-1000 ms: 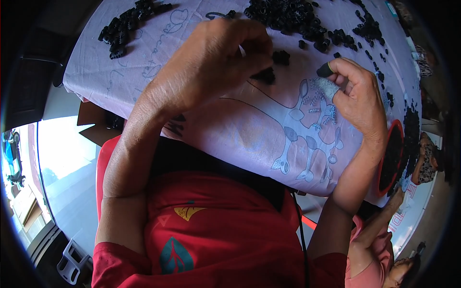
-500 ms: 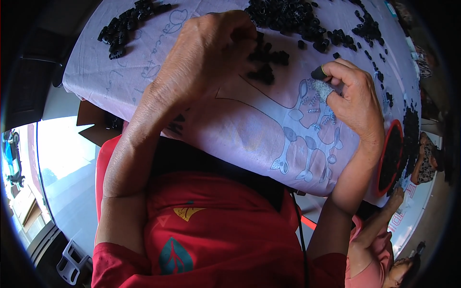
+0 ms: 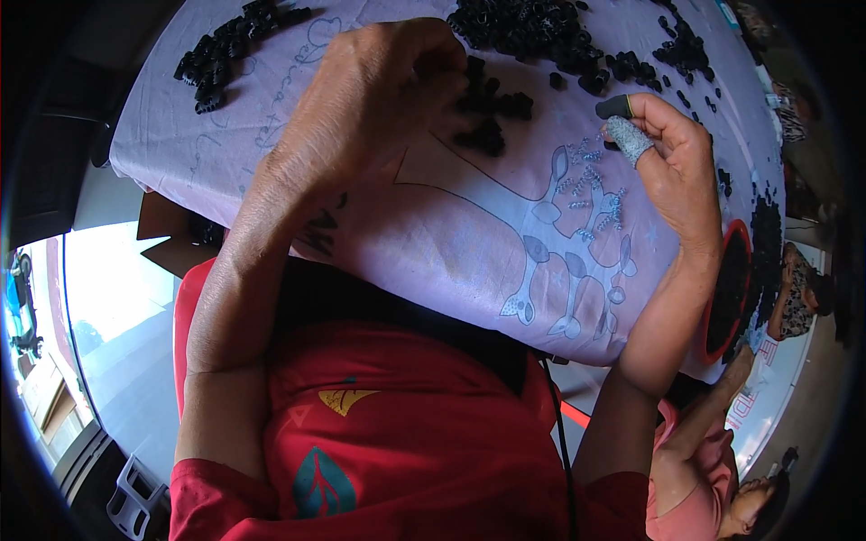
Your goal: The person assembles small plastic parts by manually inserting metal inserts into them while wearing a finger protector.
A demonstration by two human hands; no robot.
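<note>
My left hand (image 3: 397,77) is curled above the cloth-covered table, its fingers closed; whatever they hold is hidden. Beside it lies a small group of black ribbed plastic pieces (image 3: 487,108). My right hand (image 3: 667,149) hovers farther right, thumb and forefinger brought close together. A grey wrap covers the thumb and a black sleeve the forefinger; anything pinched there is too small to name. Below that hand, small pale coiled pieces (image 3: 609,212), like springs, are scattered on the cloth.
A big heap of black pieces (image 3: 523,32) lies at the far side, another pile (image 3: 221,59) at far left. A red-rimmed round container (image 3: 741,239) of black pieces stands at right. Another person's arm (image 3: 713,401) reaches in at lower right. The printed tablecloth (image 3: 433,243) drapes over the near edge.
My right hand has risen slightly from the springs, and its thumb has swung up toward the forefinger. My left hand keeps its curled pose. The whole view has shifted a little.
</note>
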